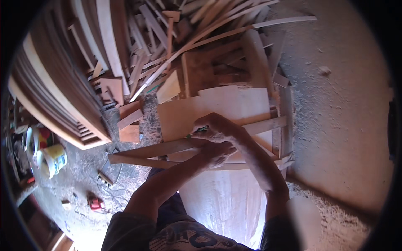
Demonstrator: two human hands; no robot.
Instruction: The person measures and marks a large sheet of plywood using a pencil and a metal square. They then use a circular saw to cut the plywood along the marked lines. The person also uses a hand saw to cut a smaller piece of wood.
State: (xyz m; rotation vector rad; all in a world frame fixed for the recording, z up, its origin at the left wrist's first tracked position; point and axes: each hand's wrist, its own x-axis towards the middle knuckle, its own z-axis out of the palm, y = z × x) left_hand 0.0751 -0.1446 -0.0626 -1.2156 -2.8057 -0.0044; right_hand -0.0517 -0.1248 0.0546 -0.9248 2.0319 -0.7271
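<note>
My right hand (211,125) is closed around a small green object (196,133), too small to make out, just over a long wooden strip (146,151) lying crosswise on pale plywood sheets. My left hand (215,150) rests on the strip below my right wrist, its fingers mostly hidden. A second strip (138,161) meets the first at a narrow angle on the left. The upper plywood sheet (217,102) has a stepped back edge; a larger pale panel (217,192) extends toward my body.
Offcut wood (150,29) is piled at the back. Curved wooden frames (50,75) stand at the left, near white buckets (53,161). A red tool (95,203) and cables lie on the dusty floor. A plain wall-like surface (339,104) runs along the right.
</note>
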